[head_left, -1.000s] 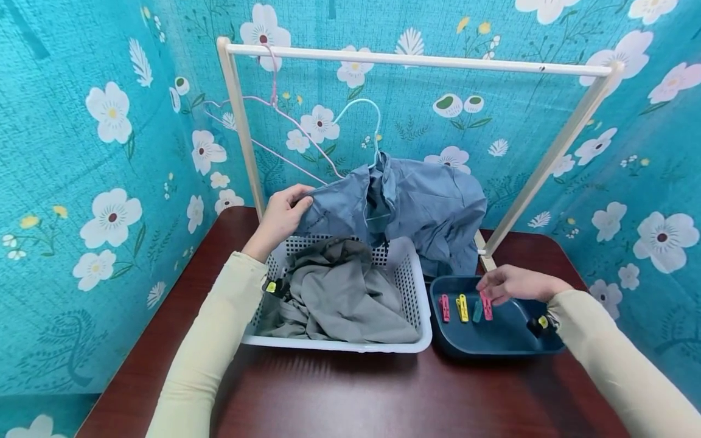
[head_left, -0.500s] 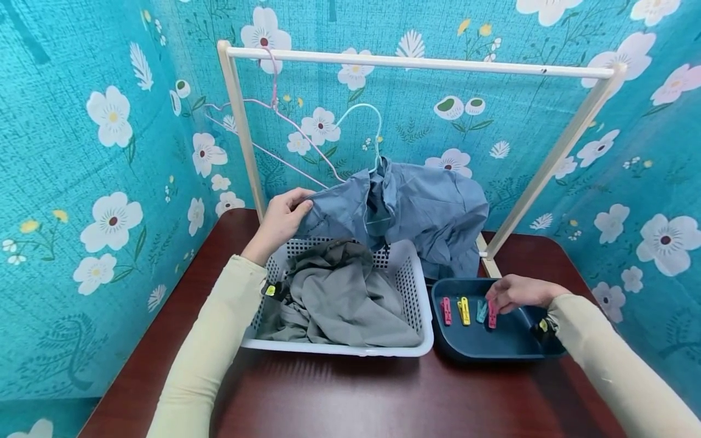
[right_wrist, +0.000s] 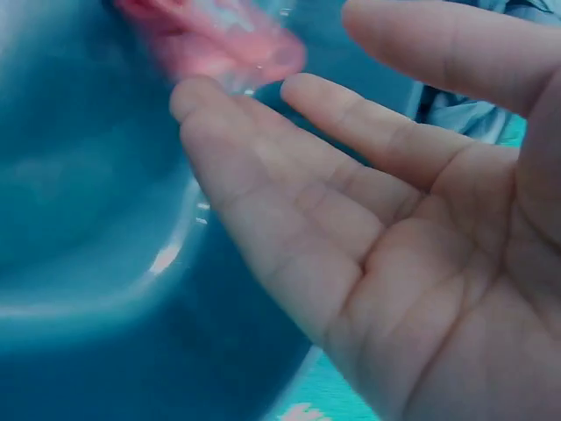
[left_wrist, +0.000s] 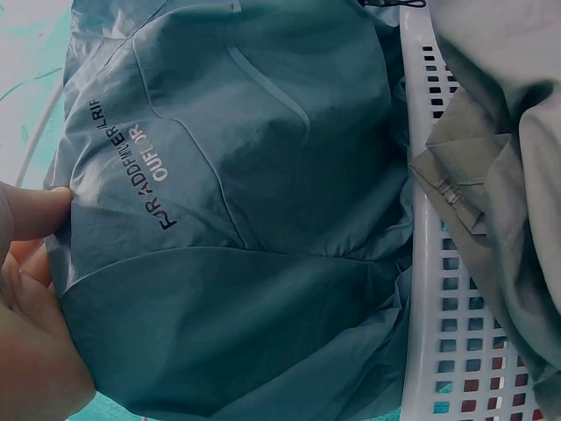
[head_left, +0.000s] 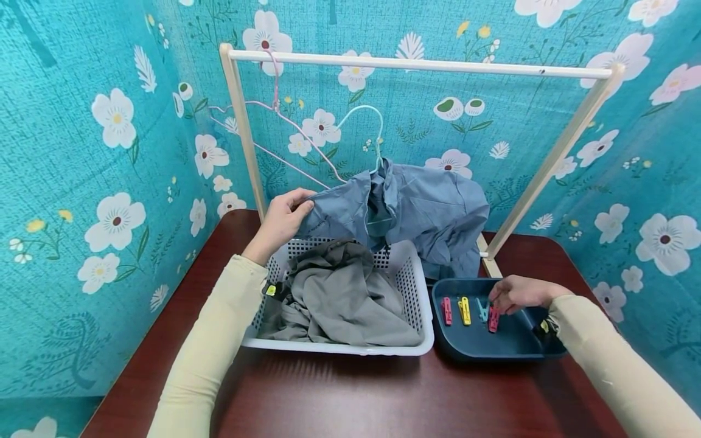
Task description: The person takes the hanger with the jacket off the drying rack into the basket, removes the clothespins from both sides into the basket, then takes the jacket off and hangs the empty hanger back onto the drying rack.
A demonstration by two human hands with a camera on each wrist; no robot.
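Observation:
A blue-grey jacket [head_left: 438, 194] with printed lettering hangs around a pale mint hanger [head_left: 379, 146], whose hook stands free below the rail. My left hand [head_left: 279, 222] pinches the jacket's left shoulder between thumb and fingers. In the navy tray [head_left: 515, 347] lie clothespins: a pink clothespin [head_left: 447, 311], a yellow clothespin [head_left: 464, 311], a teal clothespin [head_left: 482, 310] and another pink clothespin [head_left: 493, 319]. My right hand [head_left: 517, 294] is over the tray, beside this last one. In the right wrist view its fingers are loosely extended, thumb apart, the pink clothespin [right_wrist: 237, 48] just beyond the fingertips.
A white perforated basket [head_left: 427, 331] with a grey garment [head_left: 345, 298] stands left of the tray. Behind it rises a wooden rack with a white rail [head_left: 416, 62], from which a pink hanger [head_left: 275, 91] hangs at the left. Floral cloth surrounds the dark red table [head_left: 350, 389].
My right hand has shifted slightly right and down, and its fingers have let go of the pink clothespin. The teal clothespin has turned. My left hand keeps its pinch on the jacket.

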